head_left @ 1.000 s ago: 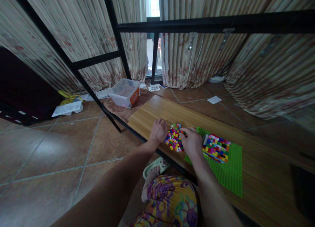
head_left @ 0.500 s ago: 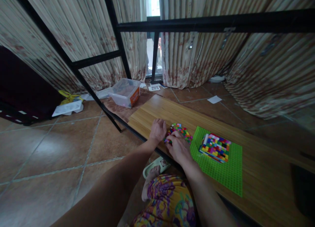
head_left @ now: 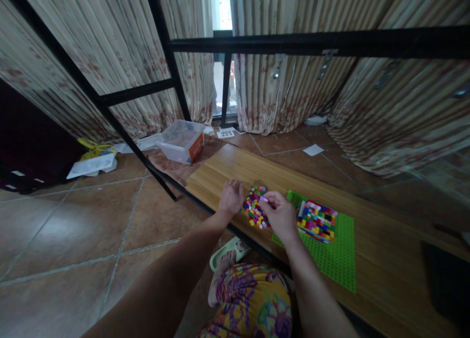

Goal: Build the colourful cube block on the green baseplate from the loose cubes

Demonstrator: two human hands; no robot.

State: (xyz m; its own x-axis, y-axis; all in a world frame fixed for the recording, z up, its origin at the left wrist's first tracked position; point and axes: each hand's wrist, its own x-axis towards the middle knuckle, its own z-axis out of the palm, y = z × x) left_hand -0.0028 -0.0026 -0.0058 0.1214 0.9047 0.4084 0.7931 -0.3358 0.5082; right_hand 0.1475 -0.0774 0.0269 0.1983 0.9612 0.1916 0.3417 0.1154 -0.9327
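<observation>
My right hand (head_left: 281, 213) pinches a small lilac toy brick (head_left: 263, 199) between thumb and fingertips, just above a pile of loose bricks (head_left: 254, 212) in many colours. To the left of the pile, my left hand (head_left: 232, 197) rests on the wooden board with its fingers curled; what they hold, if anything, is hidden. A green studded baseplate (head_left: 340, 255) lies right of the pile, partly behind my right hand and forearm. On it stands a low block built of multicoloured bricks (head_left: 318, 220), with a pale piece at its left edge.
A wooden tabletop (head_left: 235, 159) carries the bricks. Beyond its far left end stands a clear plastic box (head_left: 179, 142) with an orange label. Black metal bars (head_left: 257, 47) cross in front of the curtains. A dark flat object (head_left: 446, 279) lies at the right.
My right hand has lifted from the pile and shifted right, now with the lilac brick in its fingertips. More of the pile shows. The view has turned slightly; my left hand stays beside the pile.
</observation>
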